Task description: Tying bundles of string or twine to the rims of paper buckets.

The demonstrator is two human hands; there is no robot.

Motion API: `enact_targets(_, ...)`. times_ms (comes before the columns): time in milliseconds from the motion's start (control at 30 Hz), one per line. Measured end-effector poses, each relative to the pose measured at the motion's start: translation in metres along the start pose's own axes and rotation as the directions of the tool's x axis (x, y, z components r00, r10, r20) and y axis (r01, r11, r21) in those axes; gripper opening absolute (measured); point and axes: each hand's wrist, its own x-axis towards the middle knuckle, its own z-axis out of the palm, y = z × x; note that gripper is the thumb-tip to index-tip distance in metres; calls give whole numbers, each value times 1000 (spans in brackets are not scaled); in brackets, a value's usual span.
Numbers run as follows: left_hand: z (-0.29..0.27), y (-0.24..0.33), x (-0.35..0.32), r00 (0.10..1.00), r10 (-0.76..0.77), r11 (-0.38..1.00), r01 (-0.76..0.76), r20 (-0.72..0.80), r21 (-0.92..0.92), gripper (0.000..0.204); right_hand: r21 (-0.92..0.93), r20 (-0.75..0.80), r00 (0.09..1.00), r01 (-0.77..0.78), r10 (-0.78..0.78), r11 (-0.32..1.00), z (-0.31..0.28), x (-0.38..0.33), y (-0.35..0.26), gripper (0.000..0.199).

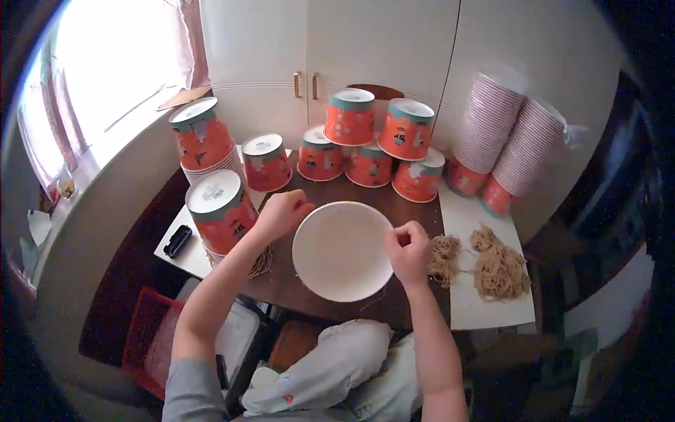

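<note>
A large round paper bucket (342,252) stands in front of me with its white inside facing up. My left hand (285,213) is closed, fingers curled, by the bucket's upper left rim. On the other side my right hand (410,254) is pinched shut at the right rim, seeming to touch it. Whatever either hand holds is too small to make out. A thin strand (373,302) shows at the bucket's near right edge. Right of my right hand lies a tangled bundle of tan string (444,260), with a larger string pile (500,271) beyond it.
Several orange paper buckets (321,158) stand upside down along the back, some stacked. Another stack (221,211) stands left of my left arm, near a black case (178,241). Tall bagged stacks (490,119) rise at the back right. A red basket (148,337) sits below left.
</note>
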Motion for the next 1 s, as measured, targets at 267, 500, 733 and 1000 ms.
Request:
enact_targets(267,18,6,-61,979,-204,757,146,-19,-636,30,-51,-291,950,103,-113,993,-6,3,2,18)
enact_targets(500,49,41,-92,957,-291,440,145,11,-886,24,-173,-246,863,408,-441,896,1,-12,-28,19)
enact_targets(733,54,40,-92,899,-396,448,11,-187,-894,18,-114,-197,802,552,-564,826,2,-23,-40,20)
enact_targets(1000,62,30,-91,819,-472,438,-103,-326,-893,15,-41,-106,746,657,-657,753,-2,-21,-47,10)
